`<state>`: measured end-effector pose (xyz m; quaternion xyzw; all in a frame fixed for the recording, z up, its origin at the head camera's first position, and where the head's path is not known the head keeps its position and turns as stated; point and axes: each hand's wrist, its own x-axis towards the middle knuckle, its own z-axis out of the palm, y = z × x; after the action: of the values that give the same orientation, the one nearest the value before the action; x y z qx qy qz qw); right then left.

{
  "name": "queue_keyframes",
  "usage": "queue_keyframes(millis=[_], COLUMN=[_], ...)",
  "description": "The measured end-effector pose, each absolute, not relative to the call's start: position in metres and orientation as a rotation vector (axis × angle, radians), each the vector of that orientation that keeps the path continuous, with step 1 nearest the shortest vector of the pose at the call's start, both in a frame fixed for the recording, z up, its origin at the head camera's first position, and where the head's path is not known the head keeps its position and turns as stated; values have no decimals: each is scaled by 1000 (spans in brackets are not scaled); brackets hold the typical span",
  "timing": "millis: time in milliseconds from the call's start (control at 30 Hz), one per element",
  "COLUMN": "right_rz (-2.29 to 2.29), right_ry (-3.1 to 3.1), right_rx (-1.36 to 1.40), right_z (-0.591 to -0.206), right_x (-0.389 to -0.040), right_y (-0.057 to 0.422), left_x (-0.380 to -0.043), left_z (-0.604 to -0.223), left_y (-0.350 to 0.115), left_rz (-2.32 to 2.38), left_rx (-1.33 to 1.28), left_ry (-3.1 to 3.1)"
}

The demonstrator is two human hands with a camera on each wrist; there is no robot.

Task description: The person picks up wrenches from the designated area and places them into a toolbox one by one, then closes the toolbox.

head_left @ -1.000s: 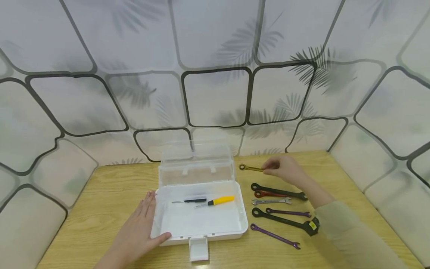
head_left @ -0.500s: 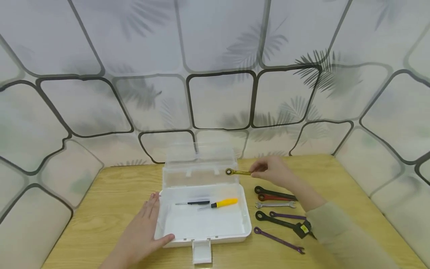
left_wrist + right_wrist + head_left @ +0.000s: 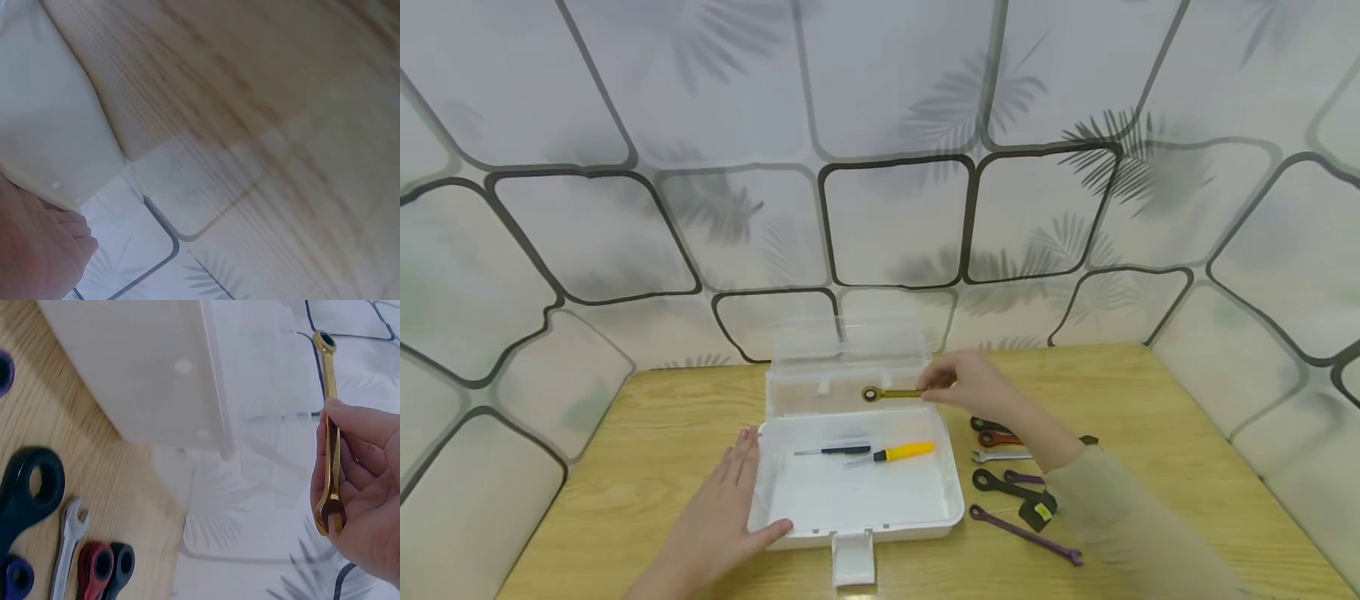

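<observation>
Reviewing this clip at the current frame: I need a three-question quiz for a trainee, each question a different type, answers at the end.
1. Multiple choice. What does the right hand hold?
A) a silver metal open-ended wrench
B) a gold metal wrench with a ring end
C) a slim purple metal wrench

2. True or false: the clear plastic lid of the white plastic box stands open.

3. Short answer. How many tools lie inside the box, and how do you tell them apart?

Key:
1. B
2. True
3. Two: a slim tool with a black handle and a tool with a yellow and black handle.
</observation>
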<state>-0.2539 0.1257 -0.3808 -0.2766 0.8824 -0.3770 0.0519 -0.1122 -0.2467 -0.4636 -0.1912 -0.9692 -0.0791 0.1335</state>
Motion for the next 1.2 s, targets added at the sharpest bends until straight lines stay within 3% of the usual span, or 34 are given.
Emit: queue_keyframes(millis=[567, 1200], right_rz=[-1166, -1141], right_ry=[2599, 2611], right_rx=[-900, -831], right_z=[-389, -414], right_x=[-250, -244], right_y=[65, 37], left_x=[-112, -113], left_z=[-462, -456], left_y=[-246, -245], left_rz=[-247, -263], left_rx=[-538, -478], left_ry=[-2852, -2936])
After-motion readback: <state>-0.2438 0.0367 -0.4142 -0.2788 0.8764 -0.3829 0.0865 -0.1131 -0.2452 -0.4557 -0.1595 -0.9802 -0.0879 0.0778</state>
